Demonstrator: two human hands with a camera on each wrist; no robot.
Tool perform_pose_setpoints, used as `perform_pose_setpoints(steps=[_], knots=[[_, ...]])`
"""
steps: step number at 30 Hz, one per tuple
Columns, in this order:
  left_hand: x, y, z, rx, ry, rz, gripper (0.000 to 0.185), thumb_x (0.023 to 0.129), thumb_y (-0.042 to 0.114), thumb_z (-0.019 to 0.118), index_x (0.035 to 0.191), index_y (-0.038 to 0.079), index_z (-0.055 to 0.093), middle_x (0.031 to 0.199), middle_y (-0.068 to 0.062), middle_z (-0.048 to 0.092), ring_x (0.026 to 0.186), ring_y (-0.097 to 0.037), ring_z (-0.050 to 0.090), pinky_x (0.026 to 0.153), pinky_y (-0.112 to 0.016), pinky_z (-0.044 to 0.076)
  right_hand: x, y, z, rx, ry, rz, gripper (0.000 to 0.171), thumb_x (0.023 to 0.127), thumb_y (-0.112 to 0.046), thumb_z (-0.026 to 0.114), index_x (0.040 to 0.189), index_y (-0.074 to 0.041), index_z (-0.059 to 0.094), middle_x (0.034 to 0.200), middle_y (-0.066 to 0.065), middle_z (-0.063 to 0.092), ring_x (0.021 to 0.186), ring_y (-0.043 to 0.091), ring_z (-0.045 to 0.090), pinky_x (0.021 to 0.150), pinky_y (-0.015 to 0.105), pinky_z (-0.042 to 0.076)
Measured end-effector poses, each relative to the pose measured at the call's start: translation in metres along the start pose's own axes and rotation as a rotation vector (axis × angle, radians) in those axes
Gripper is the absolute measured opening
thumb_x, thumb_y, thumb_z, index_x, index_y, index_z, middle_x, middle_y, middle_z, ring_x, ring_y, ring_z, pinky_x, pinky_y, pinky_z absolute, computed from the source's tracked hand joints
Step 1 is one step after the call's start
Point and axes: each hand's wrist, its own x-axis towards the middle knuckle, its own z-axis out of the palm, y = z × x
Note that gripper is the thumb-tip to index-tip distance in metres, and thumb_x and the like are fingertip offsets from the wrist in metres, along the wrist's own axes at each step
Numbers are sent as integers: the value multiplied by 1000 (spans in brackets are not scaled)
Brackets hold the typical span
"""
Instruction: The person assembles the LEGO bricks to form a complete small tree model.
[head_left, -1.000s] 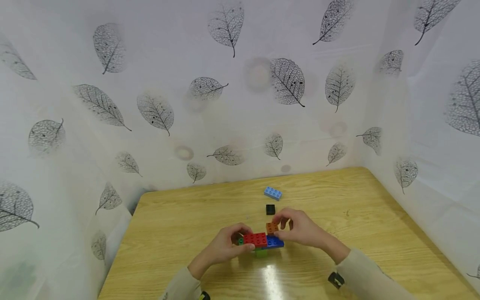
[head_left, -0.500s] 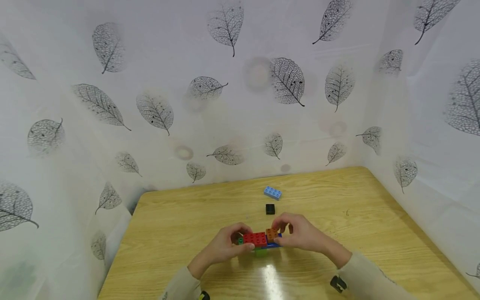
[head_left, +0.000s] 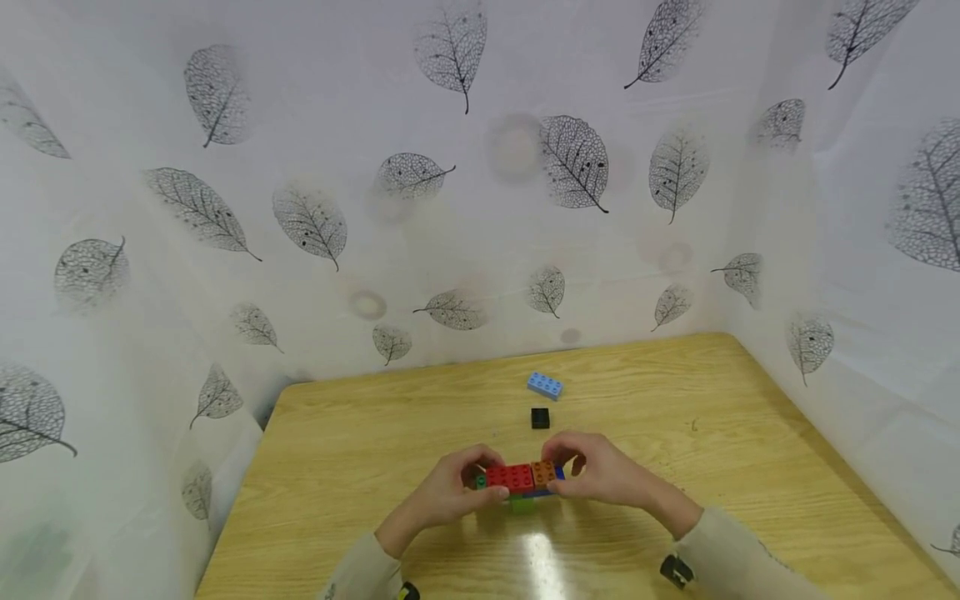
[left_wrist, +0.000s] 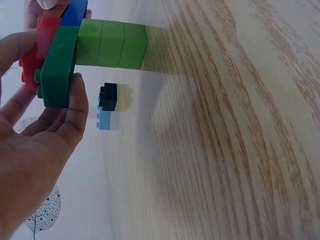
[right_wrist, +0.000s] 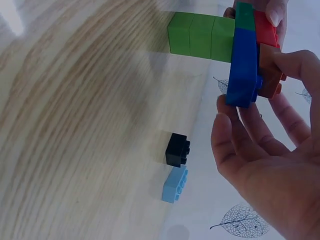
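Your right hand pinches the orange square plastic brick, at three o'clock of the red oblong plastic brick your left hand grips; off-centre pressing could topple the light-green plastic column.

In the head view, the worktop runs off the bottom edge; lower centre, the orange brick and right grip hide much of the blue brick.

Soft, even light fills the head view — a white glare streaks the desk nearer than the left hand and right hand. Wrist views look dimmer, bluish — soft shadows beyond each hand.
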Motion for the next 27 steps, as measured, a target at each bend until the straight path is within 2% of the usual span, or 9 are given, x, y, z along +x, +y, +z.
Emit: perform_pose_setpoints(steps=[5,13,22,27], knots=[[0,1,1,-4,-1,1,23,99,26,75,120,18,67,113,-4,72,86,-6,65,73,-23,56,0,3,3,87,-31,0,24,96,-26,77,115,-18,65,112,4,72,99,15,71,82,31,60],[0,2,1,-11,-4,60,22,100,22,74,118,12,67,111,-12,72,81,-4,62,69,-23,55,0,6,3,110,-44,-15,23,96,-24,77,113,-17,65,111,6,71,90,11,69,77,29,59],[0,3,1,0,1,24,21,100,27,74,117,17,67,111,-6,72,80,-4,63,70,-23,56,2,8,3,137,-66,-47,21,97,-22,76,113,-15,65,108,5,71,89,13,66,78,33,59],[-1,2,1,2,4,26,22,100,27,74,117,16,68,111,-7,72,81,-4,63,70,-23,55,1,11,4,149,-71,-60,21,98,-21,76,114,-14,65,109,7,72,89,10,66,79,33,59]])
